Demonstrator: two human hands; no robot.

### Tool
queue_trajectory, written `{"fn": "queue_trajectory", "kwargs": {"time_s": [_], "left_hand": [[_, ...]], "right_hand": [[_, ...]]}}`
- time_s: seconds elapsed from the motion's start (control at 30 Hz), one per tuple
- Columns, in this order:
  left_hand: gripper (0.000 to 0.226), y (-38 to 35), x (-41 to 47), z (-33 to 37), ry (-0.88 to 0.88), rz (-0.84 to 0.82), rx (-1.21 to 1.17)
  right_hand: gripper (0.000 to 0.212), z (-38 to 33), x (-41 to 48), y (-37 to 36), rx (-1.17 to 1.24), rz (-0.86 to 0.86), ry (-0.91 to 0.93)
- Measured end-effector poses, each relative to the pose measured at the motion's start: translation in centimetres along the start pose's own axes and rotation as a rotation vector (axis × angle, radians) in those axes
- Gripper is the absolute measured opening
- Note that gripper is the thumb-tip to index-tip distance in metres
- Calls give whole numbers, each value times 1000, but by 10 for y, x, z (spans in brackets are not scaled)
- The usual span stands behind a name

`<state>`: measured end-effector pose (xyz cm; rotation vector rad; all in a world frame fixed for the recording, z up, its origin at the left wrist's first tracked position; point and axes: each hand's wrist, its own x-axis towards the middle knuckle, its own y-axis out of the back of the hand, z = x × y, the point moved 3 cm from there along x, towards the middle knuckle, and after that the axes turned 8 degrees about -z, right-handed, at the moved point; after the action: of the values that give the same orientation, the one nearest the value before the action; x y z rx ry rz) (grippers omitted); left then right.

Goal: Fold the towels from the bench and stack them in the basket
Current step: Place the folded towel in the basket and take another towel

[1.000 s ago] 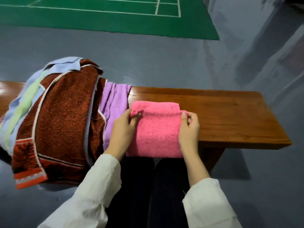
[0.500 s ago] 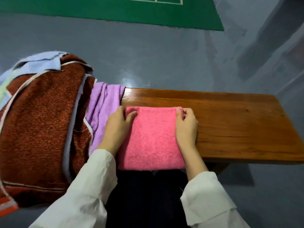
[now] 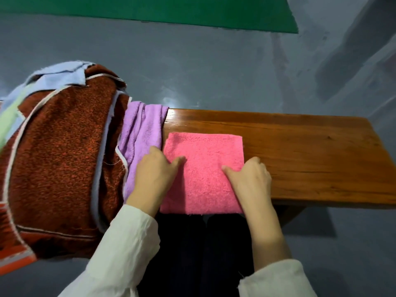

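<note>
Gripping pink towel (image 3: pixel 203 172) on bench (image 3: pixel 317 155), L hand (image 3: pixel 153 174), R hand (image 3: pixel 251 181), fingers (image 3: pixel 255 161) curled round edges

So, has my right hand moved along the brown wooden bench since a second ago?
Yes. The right hand has slid back from the folded pink towel's far corner toward the brown wooden bench's near edge.

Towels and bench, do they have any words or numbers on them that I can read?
None: no words, numbers or labels show on the pink towel, the brown towel, the purple towel, the bench or the green mat. The brown towel has only plain stripes.
</note>
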<state>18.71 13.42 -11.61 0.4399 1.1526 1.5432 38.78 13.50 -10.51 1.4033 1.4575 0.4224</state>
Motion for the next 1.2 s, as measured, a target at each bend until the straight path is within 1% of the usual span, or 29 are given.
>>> {"fn": "queue_trajectory", "kwargs": {"time_s": [0.1,0.2,0.3,0.37,0.4,0.43,0.5,0.6,0.67,0.77,0.9,1.03,1.13,1.2], "left_hand": [[63,-7,-7,-2,83,-16,45],[61,-7,-2,0,83,-131,0],[58,-5,-1,-1,13,-236,-114],[55,-6,-1,-6,-16,-274,-276],[53,-7,-2,-8,-16,-281,-346],[52,-8,-1,-11,-20,-275,-400],[49,-11,1,-15,-48,-242,-471],[38,-14,0,-18,-98,-183,-476],[31,-17,-2,-17,-131,-158,-480],[25,-18,-8,-13,-158,-156,-555],[16,-11,-24,-2,-222,-129,-700],[12,-1,-49,19,-340,-99,-699],[10,0,-74,41,-444,-150,-704],[14,-2,-93,56,-516,-171,-682]], "right_hand": [[66,-2,-3,-3,12,-38,-19],[61,1,5,-3,106,-151,-67],[45,3,10,-2,270,-249,-30],[25,1,8,-3,385,-274,66],[17,0,7,-5,421,-278,113],[13,-1,5,-7,463,-276,147],[11,1,4,-14,593,-284,176],[20,9,10,-27,792,-293,137],[13,14,14,-30,906,-282,107],[5,18,10,-28,988,-241,156],[6,26,-7,-20,1016,-86,245],[8,41,-38,5,991,63,334],[5,65,-64,25,984,172,352],[12,84,-82,39,933,277,364]]}}
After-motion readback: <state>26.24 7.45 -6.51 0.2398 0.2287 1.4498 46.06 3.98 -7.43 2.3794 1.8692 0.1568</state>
